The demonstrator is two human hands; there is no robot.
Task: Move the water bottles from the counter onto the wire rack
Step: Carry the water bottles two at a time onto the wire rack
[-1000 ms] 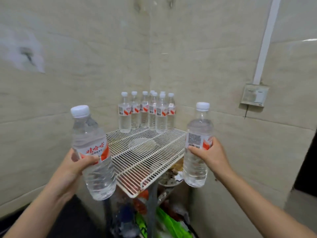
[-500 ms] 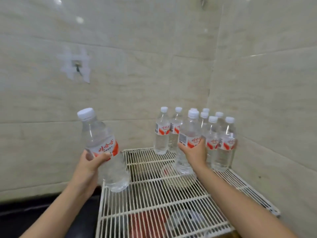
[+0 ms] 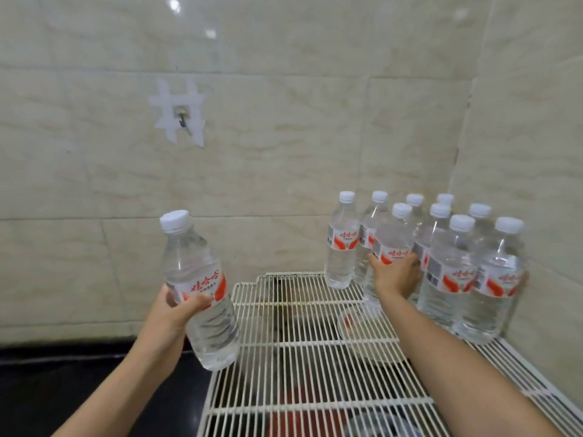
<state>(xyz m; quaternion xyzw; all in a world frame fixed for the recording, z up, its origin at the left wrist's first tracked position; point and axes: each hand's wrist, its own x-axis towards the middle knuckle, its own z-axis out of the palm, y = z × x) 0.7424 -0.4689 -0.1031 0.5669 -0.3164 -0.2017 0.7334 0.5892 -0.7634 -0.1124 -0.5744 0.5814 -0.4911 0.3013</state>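
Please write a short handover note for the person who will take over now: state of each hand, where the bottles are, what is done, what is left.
Left hand: fingers closed on a tilted bottle, held in the air at the left edge of the wire rack, not yet set down.
Right hand: closed on a second bottle, upright at the front of the group; whether its base rests on the wires is hidden.
Done: a cluster of bottles stands in the rack's back right corner.
Left: release the right bottle, place the left one beside the cluster. The counter is out of view, so any remaining bottles cannot be counted.
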